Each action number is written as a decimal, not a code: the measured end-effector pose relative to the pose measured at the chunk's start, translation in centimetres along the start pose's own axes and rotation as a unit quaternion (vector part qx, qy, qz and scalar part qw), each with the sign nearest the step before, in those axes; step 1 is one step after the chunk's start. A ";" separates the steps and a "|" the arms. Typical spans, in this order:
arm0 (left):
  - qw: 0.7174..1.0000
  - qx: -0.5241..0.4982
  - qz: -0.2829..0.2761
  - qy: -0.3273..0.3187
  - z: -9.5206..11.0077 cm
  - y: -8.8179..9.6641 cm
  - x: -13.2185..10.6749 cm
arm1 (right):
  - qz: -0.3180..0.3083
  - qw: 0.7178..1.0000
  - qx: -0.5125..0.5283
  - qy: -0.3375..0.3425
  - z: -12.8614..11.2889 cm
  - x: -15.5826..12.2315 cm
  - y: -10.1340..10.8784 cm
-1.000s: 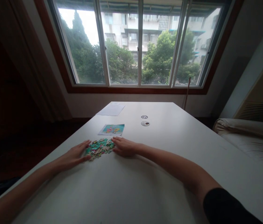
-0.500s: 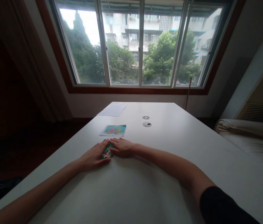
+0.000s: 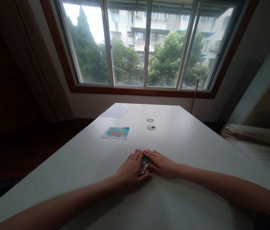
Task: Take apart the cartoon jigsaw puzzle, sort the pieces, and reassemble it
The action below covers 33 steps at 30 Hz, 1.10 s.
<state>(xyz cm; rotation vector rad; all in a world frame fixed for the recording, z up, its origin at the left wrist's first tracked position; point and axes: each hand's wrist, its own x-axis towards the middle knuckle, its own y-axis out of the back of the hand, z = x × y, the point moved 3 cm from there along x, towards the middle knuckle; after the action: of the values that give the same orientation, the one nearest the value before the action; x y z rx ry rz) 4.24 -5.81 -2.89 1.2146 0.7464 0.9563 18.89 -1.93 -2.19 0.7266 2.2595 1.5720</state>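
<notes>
Small, flat, knobbed puzzle pieces (image 3: 144, 166), green, pink and pale, lie heaped to the right of a thin rectangular picture sheet (image 3: 116, 133) and nearer the person than it. That sheet, printed with pink and yellow figures on turquoise, rests on a smooth white table (image 3: 185, 140) with a soft sheen. Beyond the sheet lies a plain white paper (image 3: 115, 111); to its right, slightly farther off, are two round, flat discs (image 3: 151, 127). The left hand (image 3: 130, 168) cups the heap's left side, fingers extended and nearly together, thumb spread wide along the near edge. The right hand (image 3: 163, 164) cups the other side, fingers stretched and slightly parted, thumb against the pieces. The fingertips almost meet at the heap's far end; whether they touch cannot be told.
</notes>
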 end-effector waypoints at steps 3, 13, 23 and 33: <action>0.999 -0.032 -0.013 -0.027 2.4 -0.5 0.8 | 0.018 1.000 0.022 -0.006 1.1 -2.6 0.5; 0.991 0.070 0.079 0.088 -6.1 3.7 3.1 | 0.061 0.994 0.079 0.052 5.0 -4.3 3.9; 0.985 0.098 0.088 0.111 -9.8 2.0 5.3 | 0.025 0.995 0.057 0.075 6.1 -2.9 4.5; 0.986 0.095 0.114 0.073 -4.5 0.5 7.7 | -0.030 0.995 0.058 0.082 5.9 -2.4 5.1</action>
<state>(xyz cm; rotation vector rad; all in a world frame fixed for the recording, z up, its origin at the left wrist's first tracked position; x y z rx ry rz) 3.46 3.04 -3.16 1.4290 0.8422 1.1934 25.04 2.76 0.39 0.5709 2.4828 1.5341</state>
